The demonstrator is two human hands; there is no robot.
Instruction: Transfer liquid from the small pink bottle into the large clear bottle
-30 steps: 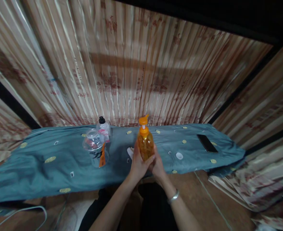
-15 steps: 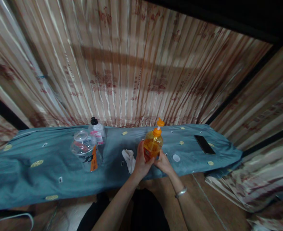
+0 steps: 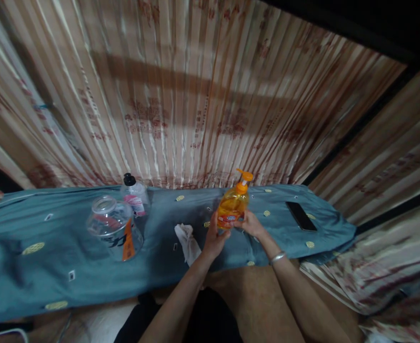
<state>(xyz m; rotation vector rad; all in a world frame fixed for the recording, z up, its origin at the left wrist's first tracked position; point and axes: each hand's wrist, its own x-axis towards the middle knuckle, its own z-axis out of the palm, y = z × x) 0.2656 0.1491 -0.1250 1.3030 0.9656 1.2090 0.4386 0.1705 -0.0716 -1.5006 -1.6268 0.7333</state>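
Observation:
Both my hands grip an orange pump bottle (image 3: 232, 205) of amber liquid, tilted a little to the right, its orange pump on top and a red label facing me. My left hand (image 3: 216, 238) wraps the lower left side. On the lower right side, my right hand (image 3: 251, 224) closes around the base, a silver bangle on that wrist. Left of my left hand, a crumpled white cloth or tissue (image 3: 188, 242) lies on the blue sheet (image 3: 160, 267). Whether the bottle's base touches the sheet, I cannot tell.
At left stands a clear plastic tub (image 3: 106, 228) with an orange strip. Behind it is a clear bottle (image 3: 135, 197) with a black cap and pink label. A black phone (image 3: 301, 216) lies at right. A pleated curtain (image 3: 181, 95) hangs behind the sheet.
The pump bottle has turned in my hands so its red label now shows, and it has moved slightly up and right. The white round thing near my right hand is no longer visible.

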